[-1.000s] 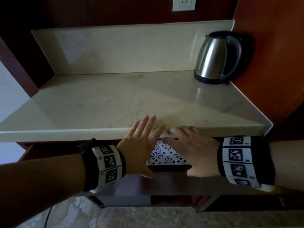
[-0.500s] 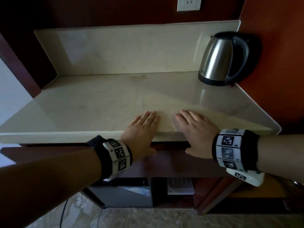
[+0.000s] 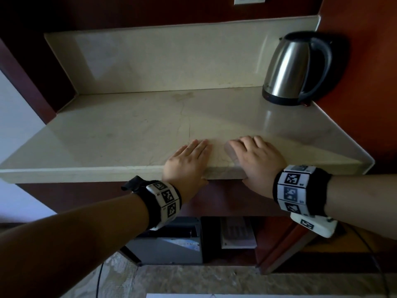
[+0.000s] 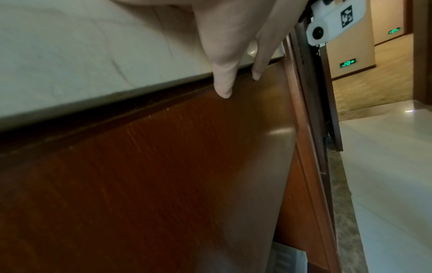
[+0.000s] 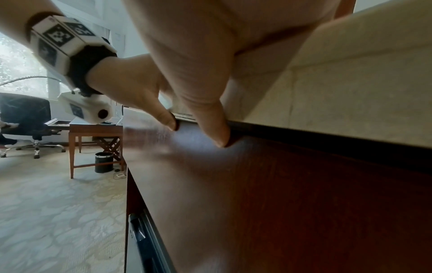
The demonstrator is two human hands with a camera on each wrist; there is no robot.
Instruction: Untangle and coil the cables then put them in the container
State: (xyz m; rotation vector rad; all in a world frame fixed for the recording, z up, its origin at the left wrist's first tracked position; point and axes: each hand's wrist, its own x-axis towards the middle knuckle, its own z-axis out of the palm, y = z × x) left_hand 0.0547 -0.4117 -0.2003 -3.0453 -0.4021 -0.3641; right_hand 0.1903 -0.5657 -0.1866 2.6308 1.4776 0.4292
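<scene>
In the head view, the left hand (image 3: 187, 162) and the right hand (image 3: 255, 160) are laid palm down, side by side but apart, on the near edge of a pale stone countertop (image 3: 129, 134); the fingers of both are held straight and close together, and nothing is held in either; the thumbs are hung over the front edge. A steel kettle (image 3: 292, 67) is stood upright at the far right corner of the top, well apart from the hands; marker-printed wristbands (image 3: 165, 201) are worn on both wrists; part of a wall socket (image 3: 249, 0) is seen on the far wall. Neither cables nor container can be found in any view, so their place cannot be told.

In the left wrist view, the left thumb (image 4: 222, 73) is pointed down past the stone edge (image 4: 93, 103) over a brown wooden panel (image 4: 163, 184); the right thumb (image 4: 261, 55) is seen just beyond it; whether the panel is touched cannot be told.

In the right wrist view, the right thumb (image 5: 210, 120) is hung over the panel below the stone edge; the left thumb (image 5: 161, 112) is seen beside it to the left; an office chair (image 5: 25, 114), a wooden table (image 5: 95, 129) and a dark bin (image 5: 104, 162) are seen far off on the carpet.
</scene>
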